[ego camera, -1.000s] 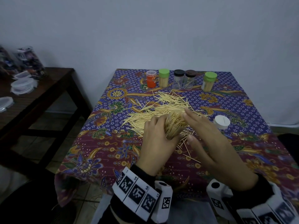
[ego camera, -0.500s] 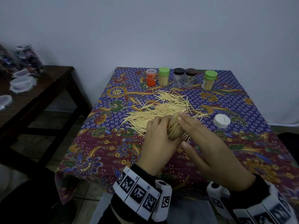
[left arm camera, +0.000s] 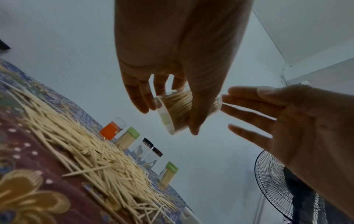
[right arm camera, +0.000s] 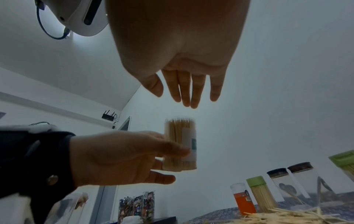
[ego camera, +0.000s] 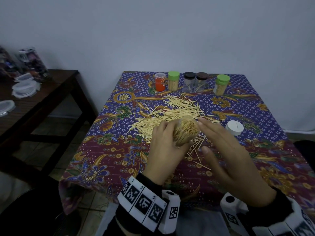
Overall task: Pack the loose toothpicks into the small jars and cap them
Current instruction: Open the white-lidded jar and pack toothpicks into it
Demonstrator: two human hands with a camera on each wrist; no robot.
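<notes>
Left hand (ego camera: 163, 147): grips full uncapped jar (ego camera: 185, 131), held above desk (ego camera: 105, 160). Right hand (ego camera: 226, 150): flat, fingers straight, over jar mouth. White cap (ego camera: 234, 127) at 3 o'clock, unfitted. Loose toothpicks (ego camera: 170, 113) at 12 o'clock, many unpacked.

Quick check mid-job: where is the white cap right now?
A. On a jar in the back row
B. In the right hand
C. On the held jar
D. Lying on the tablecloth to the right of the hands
D: the white cap lies on the tablecloth, right of the open right hand; the held jar is uncapped.
</notes>
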